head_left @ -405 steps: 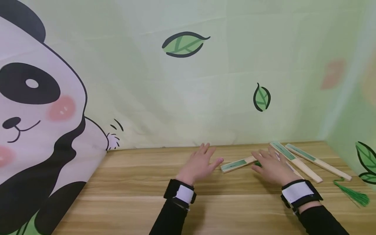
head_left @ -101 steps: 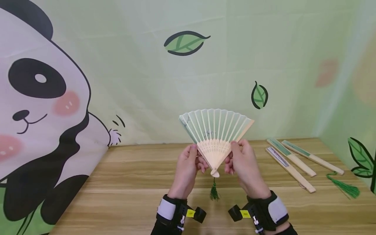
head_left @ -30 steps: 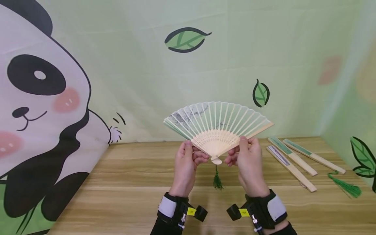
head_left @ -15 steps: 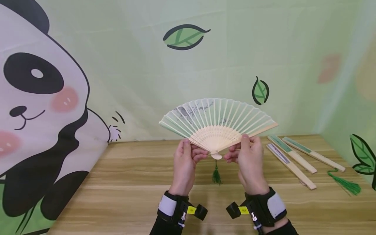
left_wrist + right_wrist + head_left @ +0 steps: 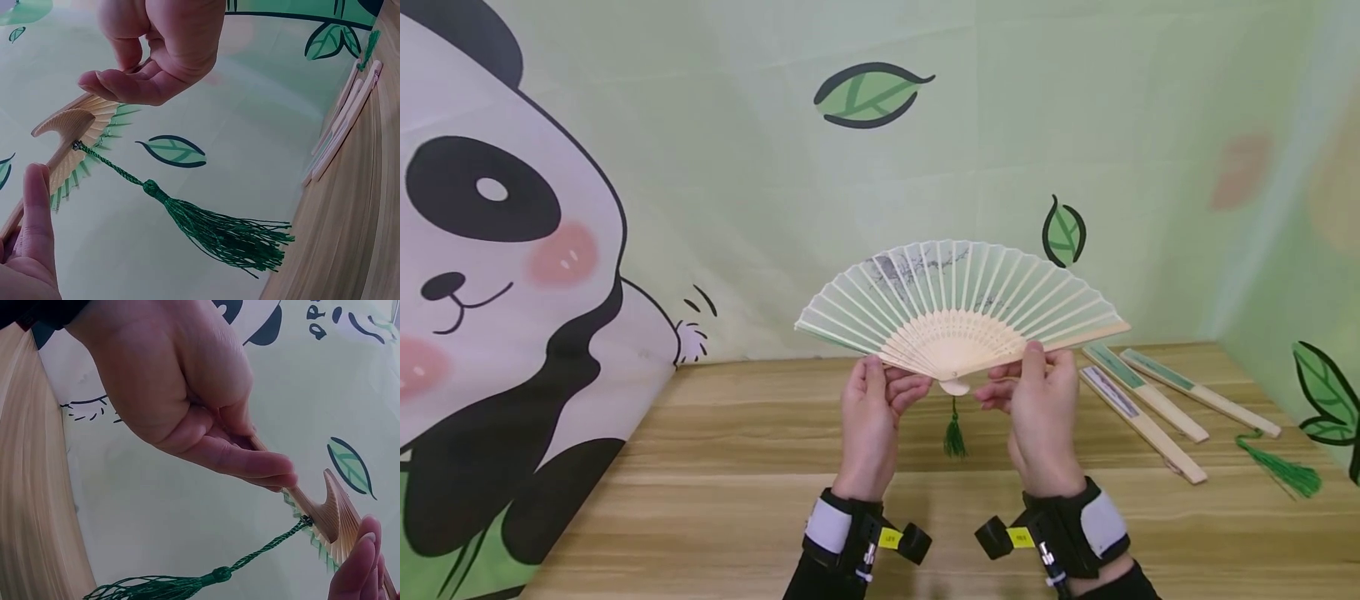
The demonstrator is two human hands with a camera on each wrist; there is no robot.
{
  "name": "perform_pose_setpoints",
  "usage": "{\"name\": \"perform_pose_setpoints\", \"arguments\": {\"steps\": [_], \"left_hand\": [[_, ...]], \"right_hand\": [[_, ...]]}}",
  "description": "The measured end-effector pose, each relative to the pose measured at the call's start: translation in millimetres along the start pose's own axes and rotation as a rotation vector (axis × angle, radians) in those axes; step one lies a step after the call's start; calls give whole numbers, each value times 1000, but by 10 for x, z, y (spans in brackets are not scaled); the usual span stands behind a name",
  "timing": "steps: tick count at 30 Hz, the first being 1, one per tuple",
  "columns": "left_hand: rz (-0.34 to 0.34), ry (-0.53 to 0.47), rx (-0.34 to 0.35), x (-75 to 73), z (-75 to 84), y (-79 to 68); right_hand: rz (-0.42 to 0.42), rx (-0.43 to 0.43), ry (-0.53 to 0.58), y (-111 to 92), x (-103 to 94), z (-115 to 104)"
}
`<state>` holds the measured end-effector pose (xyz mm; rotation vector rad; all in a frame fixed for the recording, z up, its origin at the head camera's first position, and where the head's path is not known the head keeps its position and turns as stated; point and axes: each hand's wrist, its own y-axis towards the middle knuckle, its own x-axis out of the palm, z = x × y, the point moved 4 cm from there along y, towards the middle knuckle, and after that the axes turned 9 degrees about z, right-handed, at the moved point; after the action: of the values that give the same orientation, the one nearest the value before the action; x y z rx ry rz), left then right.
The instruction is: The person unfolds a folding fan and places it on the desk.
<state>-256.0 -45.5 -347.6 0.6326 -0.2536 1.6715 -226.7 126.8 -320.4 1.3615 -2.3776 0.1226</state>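
Observation:
A pale green folding fan (image 5: pixel 955 292) with bamboo ribs and a dark branch print is spread wide above the table. My left hand (image 5: pixel 872 421) pinches its left guard stick, thumb on the near side. On the other guard stick, my right hand (image 5: pixel 1045 417) grips in the same way, lower knuckles curled behind. The rounded pivot end points down between the hands. From it hangs a green tassel (image 5: pixel 954 437), seen larger in the left wrist view (image 5: pixel 212 225) and apart from the fingers. In the right wrist view the fan's ribs (image 5: pixel 340 537) show from their pivot end.
Three folded fans lie on the right of the wooden table (image 5: pixel 737 467): a purple-printed one (image 5: pixel 1142 425), a green one (image 5: pixel 1146 392) and another green one (image 5: pixel 1202 392). A green tassel (image 5: pixel 1285 471) lies beside them. A panda-printed cloth backdrop (image 5: pixel 737 208) stands behind.
Long ago the hands were flat over the table with folded fans beneath the right. Since then one fan was lifted and spread; over the last second it has widened and risen slightly.

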Motion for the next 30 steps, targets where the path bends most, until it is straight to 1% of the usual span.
{"name": "perform_pose_setpoints", "arguments": {"steps": [7, 13, 20, 26, 30], "left_hand": [[3, 5, 2, -11, -4, -5], [20, -10, 1, -11, -3, -4], [13, -24, 9, -4, 1, 2], [21, -40, 8, 2, 3, -8], [12, -41, 5, -1, 1, -3]], "right_hand": [[3, -17, 24, -7, 3, 4], [20, -13, 45, -13, 2, 14], [42, -42, 97, -15, 8, 23], [70, -46, 146, -32, 8, 39], [79, -53, 168, -36, 14, 42]]}}
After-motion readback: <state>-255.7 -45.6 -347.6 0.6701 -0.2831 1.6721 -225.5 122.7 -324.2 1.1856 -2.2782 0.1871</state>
